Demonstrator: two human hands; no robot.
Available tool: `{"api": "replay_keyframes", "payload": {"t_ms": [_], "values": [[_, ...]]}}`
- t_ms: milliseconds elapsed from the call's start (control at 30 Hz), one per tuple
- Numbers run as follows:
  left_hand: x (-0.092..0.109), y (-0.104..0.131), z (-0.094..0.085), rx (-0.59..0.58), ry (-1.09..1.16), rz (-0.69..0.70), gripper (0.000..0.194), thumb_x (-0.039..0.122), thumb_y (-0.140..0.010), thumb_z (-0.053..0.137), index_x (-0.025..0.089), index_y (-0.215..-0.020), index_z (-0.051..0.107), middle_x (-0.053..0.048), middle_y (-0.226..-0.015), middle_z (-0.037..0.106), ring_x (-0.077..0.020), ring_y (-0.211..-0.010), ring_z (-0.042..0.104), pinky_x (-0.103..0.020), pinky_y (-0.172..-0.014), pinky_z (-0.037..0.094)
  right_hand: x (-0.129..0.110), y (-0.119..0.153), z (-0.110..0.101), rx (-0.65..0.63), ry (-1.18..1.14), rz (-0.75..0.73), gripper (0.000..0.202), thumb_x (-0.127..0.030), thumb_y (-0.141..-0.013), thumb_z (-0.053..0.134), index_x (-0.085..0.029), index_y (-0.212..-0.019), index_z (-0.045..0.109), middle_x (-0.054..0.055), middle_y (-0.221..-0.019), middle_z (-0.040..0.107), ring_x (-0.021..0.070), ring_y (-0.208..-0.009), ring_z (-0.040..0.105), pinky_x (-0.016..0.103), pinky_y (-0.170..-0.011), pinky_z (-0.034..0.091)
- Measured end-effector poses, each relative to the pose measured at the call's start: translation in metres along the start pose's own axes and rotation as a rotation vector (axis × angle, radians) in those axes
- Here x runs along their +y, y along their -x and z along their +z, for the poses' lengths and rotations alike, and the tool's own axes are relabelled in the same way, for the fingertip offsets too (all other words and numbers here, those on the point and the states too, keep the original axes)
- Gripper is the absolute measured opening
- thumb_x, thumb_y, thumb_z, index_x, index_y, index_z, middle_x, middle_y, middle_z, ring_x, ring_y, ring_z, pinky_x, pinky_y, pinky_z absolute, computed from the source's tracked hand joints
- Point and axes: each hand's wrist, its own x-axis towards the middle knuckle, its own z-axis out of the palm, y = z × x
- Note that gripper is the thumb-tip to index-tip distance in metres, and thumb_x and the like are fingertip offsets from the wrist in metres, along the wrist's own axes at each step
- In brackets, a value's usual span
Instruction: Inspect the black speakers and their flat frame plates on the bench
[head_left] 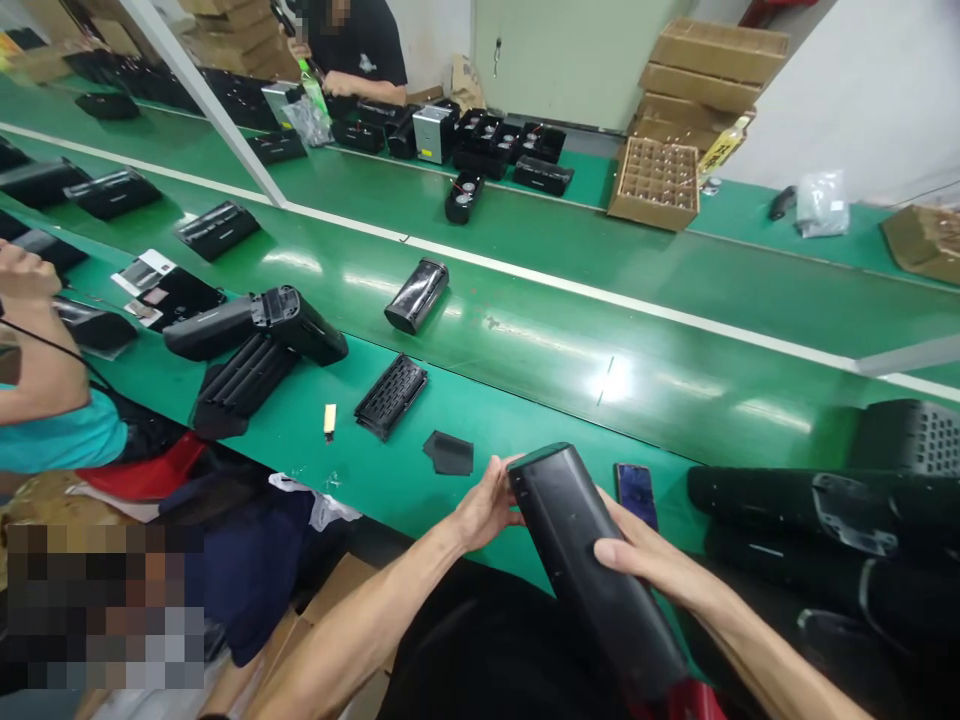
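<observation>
Grasping a probably stiff, slick black case, the left hand holds its far end, the right hand its middle; long sides seem safest.

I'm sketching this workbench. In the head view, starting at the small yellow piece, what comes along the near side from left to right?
Small yellow piece, slotted black panel, flat black sheet, left hand, long black casing, stacked dark casings.

Left fingers, right fingers holding black casing; red item below, possibly touching.
</observation>
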Motion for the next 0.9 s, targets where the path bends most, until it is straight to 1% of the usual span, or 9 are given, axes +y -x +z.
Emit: {"api": "replay_keyframes", "payload": {"t_ms": [67,133,233,300,400,467,533,633,900], "values": [[0.009,-0.01,0.001,-0.06,-0.085,0.077,0.11,0.073,-0.063,0.086,0.029,-0.156,0.047,-0.015,-0.145,0.062,-0.0378,-0.13,0.059,-0.044,-0.103,0.047,0.016,-0.004,-0.002,-0.065,-0.215,0.131,0.097,-0.072,-0.076,0.072,-0.024,-0.158,0.05,0.015,-0.141,0.068,0.0369,-0.106,0.073,0.051,-0.087,0.061],[0.021,-0.007,-0.006,-0.131,-0.197,0.084,0.124,0.063,-0.055,0.095,0.031,-0.161,0.039,-0.015,-0.151,0.056,-0.0385,-0.132,0.056,-0.042,-0.104,0.044,0.026,-0.007,-0.002,-0.122,-0.312,0.223,0.1,-0.074,-0.073,0.075,-0.025,-0.157,0.051,0.015,-0.139,0.07,0.0356,-0.099,0.075,0.049,-0.082,0.062],[0.032,0.011,-0.025,-0.187,-0.339,0.001,0.12,0.053,-0.058,0.092,0.03,-0.162,0.037,-0.014,-0.144,0.058,-0.0394,-0.128,0.057,-0.044,-0.104,0.045,0.034,0.002,-0.001,-0.122,-0.245,0.238,0.09,-0.071,-0.079,0.073,-0.028,-0.155,0.054,0.013,-0.145,0.066,0.0371,-0.117,0.071,0.053,-0.097,0.057],[0.032,0.027,-0.04,-0.144,-0.386,0.005,0.116,0.05,-0.061,0.088,0.031,-0.163,0.036,-0.013,-0.144,0.057,-0.0396,-0.128,0.056,-0.047,-0.106,0.044,0.043,0.018,0.005,-0.024,-0.156,0.193,0.09,-0.076,-0.079,0.071,-0.029,-0.154,0.055,0.013,-0.152,0.061,0.039,-0.132,0.062,0.055,-0.108,0.048],[0.024,0.052,-0.058,-0.027,-0.384,0.037,0.105,0.051,-0.067,0.082,0.029,-0.161,0.039,-0.012,-0.145,0.056,-0.0391,-0.131,0.054,-0.049,-0.111,0.041,0.065,0.048,0.03,0.247,-0.164,0.129,0.111,-0.085,-0.067,0.073,-0.028,-0.158,0.047,0.017,-0.159,0.052,0.0435,-0.141,0.053,0.057,-0.115,0.041],[0.02,0.064,-0.062,0.004,-0.361,0.014,0.099,0.05,-0.07,0.081,0.026,-0.158,0.043,-0.013,-0.145,0.056,-0.0385,-0.131,0.054,-0.048,-0.112,0.04,0.077,0.062,0.053,0.438,-0.173,0.124,0.114,-0.079,-0.067,0.079,-0.028,-0.161,0.039,0.019,-0.161,0.047,0.0438,-0.141,0.052,0.058,-0.115,0.04],[0.02,0.072,-0.061,0.02,-0.36,-0.019,0.097,0.047,-0.07,0.083,0.026,-0.156,0.044,-0.012,-0.145,0.057,-0.0377,-0.131,0.055,-0.047,-0.112,0.04,0.084,0.068,0.074,0.539,-0.134,0.13,0.107,-0.069,-0.073,0.08,-0.029,-0.162,0.033,0.018,-0.162,0.045,0.0426,-0.141,0.05,0.057,-0.115,0.041],[0.021,0.074,-0.055,0.055,-0.394,-0.025,0.097,0.04,-0.068,0.087,0.028,-0.154,0.044,-0.01,-0.142,0.059,-0.0362,-0.128,0.056,-0.045,-0.111,0.042,0.086,0.066,0.086,0.553,-0.067,0.098,0.095,-0.062,-0.08,0.076,-0.03,-0.158,0.035,0.015,-0.162,0.042,0.0415,-0.144,0.045,0.056,-0.115,0.041],[0.004,0.063,-0.05,0.22,-0.409,0.046,0.086,0.042,-0.069,0.085,0.025,-0.147,0.051,-0.009,-0.14,0.062,-0.0347,-0.124,0.058,-0.042,-0.109,0.043,0.092,0.051,0.077,0.624,-0.072,0.056,0.074,-0.06,-0.087,0.068,-0.028,-0.15,0.045,0.012,-0.148,0.053,0.0378,-0.131,0.054,0.05,-0.109,0.044]]}}
